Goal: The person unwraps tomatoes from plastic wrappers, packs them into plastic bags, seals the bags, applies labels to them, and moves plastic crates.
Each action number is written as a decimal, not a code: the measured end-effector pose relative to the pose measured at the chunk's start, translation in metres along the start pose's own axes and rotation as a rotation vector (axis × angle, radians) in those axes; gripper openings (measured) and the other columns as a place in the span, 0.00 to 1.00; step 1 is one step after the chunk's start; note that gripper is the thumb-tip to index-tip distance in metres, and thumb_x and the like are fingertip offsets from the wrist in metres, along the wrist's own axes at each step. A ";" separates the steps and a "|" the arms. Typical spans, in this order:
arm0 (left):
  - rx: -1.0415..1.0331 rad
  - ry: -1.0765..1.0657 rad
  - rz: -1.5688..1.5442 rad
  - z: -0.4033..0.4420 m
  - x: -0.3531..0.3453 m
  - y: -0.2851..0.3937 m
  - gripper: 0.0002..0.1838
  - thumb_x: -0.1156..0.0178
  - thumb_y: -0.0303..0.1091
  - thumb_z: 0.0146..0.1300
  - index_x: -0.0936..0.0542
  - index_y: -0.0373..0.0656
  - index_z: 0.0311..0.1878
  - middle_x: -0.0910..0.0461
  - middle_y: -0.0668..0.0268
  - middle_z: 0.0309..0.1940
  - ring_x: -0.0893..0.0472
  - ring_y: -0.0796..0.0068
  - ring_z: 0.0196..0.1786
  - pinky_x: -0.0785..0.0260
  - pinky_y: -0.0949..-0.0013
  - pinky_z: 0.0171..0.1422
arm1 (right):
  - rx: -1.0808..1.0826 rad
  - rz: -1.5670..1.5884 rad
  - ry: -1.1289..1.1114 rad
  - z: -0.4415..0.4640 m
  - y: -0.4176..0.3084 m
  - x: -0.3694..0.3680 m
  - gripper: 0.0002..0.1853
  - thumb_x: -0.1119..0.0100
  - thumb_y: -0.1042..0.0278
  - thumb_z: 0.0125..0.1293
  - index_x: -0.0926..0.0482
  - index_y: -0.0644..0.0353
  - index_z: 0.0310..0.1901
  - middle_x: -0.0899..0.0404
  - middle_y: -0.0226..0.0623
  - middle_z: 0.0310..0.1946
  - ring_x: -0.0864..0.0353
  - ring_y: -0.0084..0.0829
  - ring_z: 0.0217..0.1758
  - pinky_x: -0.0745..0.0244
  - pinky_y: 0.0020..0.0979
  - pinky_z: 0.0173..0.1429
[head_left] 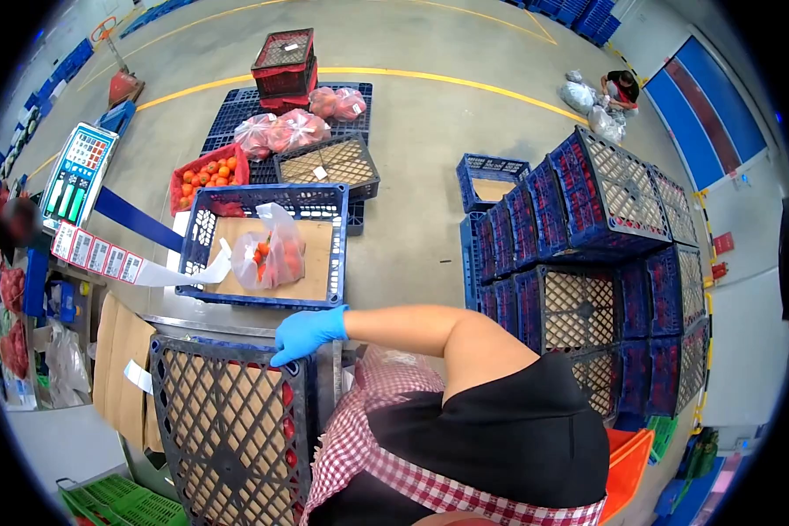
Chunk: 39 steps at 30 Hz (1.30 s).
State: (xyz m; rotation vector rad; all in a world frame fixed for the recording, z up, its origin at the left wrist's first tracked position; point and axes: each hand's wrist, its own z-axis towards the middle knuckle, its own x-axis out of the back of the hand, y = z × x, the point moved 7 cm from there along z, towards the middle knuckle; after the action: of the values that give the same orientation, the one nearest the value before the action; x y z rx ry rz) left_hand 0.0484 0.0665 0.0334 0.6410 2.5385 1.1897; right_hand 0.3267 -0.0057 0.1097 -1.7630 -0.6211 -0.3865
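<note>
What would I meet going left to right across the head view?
Lit display panel, red crate of tomatoes, blue-gloved right hand, separate blue crate with a flat brown liner, crouching person, blue panels with a dark red stripe.

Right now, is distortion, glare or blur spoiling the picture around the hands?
Head view: strong fisheye, with dark rounded borders and the yellow floor line bowed; head view: lighting fairly even, no harsh glare on the right hand, its outline reasonably sharp; head view: fine print on the label strip too small to read; left hand not identifiable.
</note>
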 end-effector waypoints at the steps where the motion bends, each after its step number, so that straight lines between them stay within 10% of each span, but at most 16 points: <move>1: -0.001 -0.001 0.004 0.000 -0.003 0.000 0.17 0.46 0.48 0.62 0.25 0.46 0.26 0.29 0.72 0.19 0.31 0.78 0.23 0.33 0.71 0.36 | 0.004 0.030 -0.038 0.000 0.001 -0.001 0.29 0.53 0.40 0.60 0.19 0.64 0.26 0.22 0.48 0.23 0.24 0.47 0.27 0.31 0.42 0.36; 16: 0.011 0.033 0.027 0.005 -0.016 0.008 0.14 0.45 0.45 0.61 0.24 0.44 0.28 0.28 0.72 0.20 0.31 0.79 0.23 0.34 0.72 0.34 | -0.014 -0.215 0.061 0.002 -0.015 0.018 0.25 0.45 0.45 0.53 0.19 0.65 0.26 0.22 0.49 0.23 0.22 0.48 0.28 0.30 0.45 0.32; 30: 0.019 0.059 0.029 0.011 -0.023 0.011 0.13 0.43 0.43 0.60 0.23 0.43 0.29 0.27 0.72 0.21 0.30 0.79 0.23 0.36 0.73 0.32 | -0.165 0.898 -0.157 0.013 -0.003 -0.014 0.22 0.34 0.54 0.50 0.27 0.63 0.11 0.37 0.30 0.07 0.42 0.23 0.09 0.50 0.28 0.14; 39: -0.008 0.083 0.027 0.003 -0.020 0.011 0.11 0.42 0.41 0.60 0.22 0.42 0.31 0.26 0.72 0.22 0.30 0.80 0.23 0.36 0.74 0.31 | -0.077 0.536 0.239 0.042 -0.024 0.010 0.26 0.41 0.50 0.51 0.25 0.75 0.24 0.25 0.49 0.17 0.27 0.37 0.20 0.32 0.39 0.28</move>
State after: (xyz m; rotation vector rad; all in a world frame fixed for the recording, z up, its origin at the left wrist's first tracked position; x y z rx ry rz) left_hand 0.0697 0.0650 0.0407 0.6384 2.5996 1.2607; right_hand 0.3178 0.0410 0.1226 -1.8404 0.0445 -0.2415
